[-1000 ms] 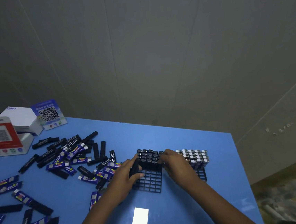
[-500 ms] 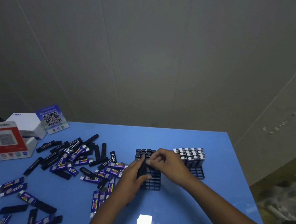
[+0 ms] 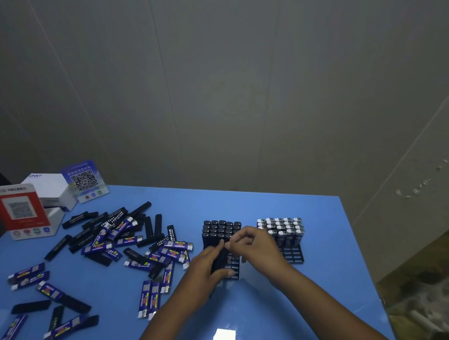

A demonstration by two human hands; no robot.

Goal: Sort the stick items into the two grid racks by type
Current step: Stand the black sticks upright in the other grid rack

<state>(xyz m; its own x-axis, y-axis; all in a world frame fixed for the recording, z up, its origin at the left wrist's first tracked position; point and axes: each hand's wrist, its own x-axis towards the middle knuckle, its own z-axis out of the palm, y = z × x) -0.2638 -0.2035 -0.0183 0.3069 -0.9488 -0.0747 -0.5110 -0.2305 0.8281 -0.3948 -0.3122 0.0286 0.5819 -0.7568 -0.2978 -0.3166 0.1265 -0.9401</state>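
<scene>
Left hand: fingers curled round a black stick, held over the near rows of the black rack.
Right hand: fingertips pinch the stick's top end; 1 s ago it lay flat on the standing sticks.
Black rack: frame centre, far rows full.
Second rack: just right, silver-topped sticks in far rows.
Loose sticks: scattered left on the blue table, unchanged.

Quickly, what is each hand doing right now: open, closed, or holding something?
Left hand: closed around a black stick over the left rack.
Right hand: fingers curled, pinching the top of the same stick.
</scene>
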